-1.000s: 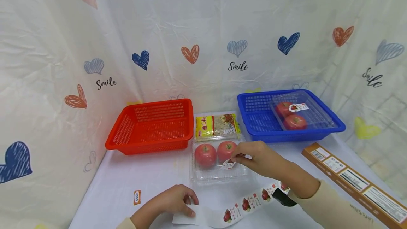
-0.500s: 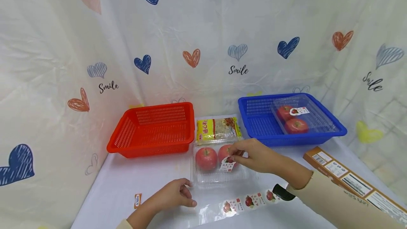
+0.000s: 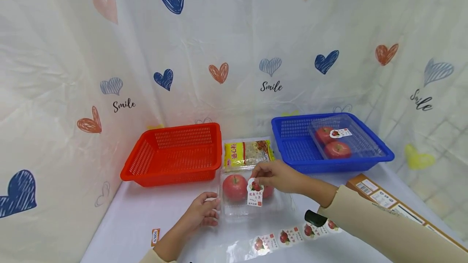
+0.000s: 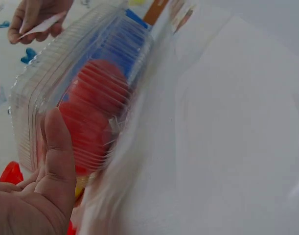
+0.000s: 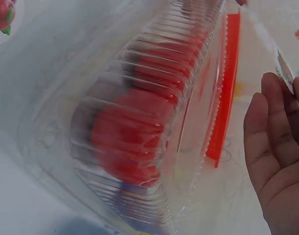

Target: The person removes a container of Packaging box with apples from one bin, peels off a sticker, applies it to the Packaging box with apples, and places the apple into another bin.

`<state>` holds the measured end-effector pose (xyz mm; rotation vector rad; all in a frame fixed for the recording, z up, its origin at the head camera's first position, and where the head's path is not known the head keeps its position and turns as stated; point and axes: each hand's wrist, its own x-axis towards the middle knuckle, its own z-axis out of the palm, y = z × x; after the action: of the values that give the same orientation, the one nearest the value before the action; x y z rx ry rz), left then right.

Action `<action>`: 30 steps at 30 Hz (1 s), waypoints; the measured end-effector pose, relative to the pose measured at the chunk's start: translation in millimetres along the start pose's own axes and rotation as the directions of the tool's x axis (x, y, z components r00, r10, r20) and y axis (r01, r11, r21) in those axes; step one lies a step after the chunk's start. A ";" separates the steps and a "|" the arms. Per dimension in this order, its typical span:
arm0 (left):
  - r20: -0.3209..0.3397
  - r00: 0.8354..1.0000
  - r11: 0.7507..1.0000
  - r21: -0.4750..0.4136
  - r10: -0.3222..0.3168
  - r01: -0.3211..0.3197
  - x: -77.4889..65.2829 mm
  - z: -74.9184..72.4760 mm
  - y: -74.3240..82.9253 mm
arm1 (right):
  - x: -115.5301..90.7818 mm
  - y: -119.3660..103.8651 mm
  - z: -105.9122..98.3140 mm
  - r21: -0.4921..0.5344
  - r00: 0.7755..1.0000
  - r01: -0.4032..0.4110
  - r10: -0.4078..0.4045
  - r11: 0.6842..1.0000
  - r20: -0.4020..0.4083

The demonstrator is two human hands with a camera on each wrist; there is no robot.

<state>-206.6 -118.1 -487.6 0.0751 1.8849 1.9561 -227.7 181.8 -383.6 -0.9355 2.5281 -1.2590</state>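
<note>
A clear plastic clamshell box with two red apples inside stands mid-table. Above its lid my right hand pinches a white apple-print sticker label by its top end. The label hangs in front of the right apple and partly hides it. At the box's left side is my left hand, its fingers loosely bent and holding nothing. In the left wrist view the thumb lies right by the box wall; whether it touches cannot be told. A strip of labels lies in front of the box.
A red basket stands back left. The blue basket at back right holds another labelled apple box. A noodle packet lies behind the middle box, a long brown carton at right, a small orange wrapper at left.
My left hand has let go of the strip's backing paper and moved up to the box's left side. My right hand has moved left with the label, which now hangs upright and faces me.
</note>
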 end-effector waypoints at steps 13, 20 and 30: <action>0.008 1.000 1.000 -0.012 -0.004 0.004 2.9 3.5 -3.6 | 25.3 7.3 4.7 0.072 0.985 -0.167 0.170 0.983 -0.036; -0.005 1.000 1.000 0.001 -0.018 0.018 4.4 4.0 -1.8 | 31.8 17.5 9.6 0.082 0.982 -0.180 0.184 0.980 -0.052; -0.005 0.999 0.999 0.029 -0.038 0.038 3.5 3.2 1.4 | 34.7 25.9 14.7 0.009 0.970 -0.229 0.229 0.973 -0.079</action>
<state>-209.1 -113.9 -486.8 0.0431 1.9043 1.9049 -261.1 162.7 -408.4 -0.5810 2.6051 -1.2479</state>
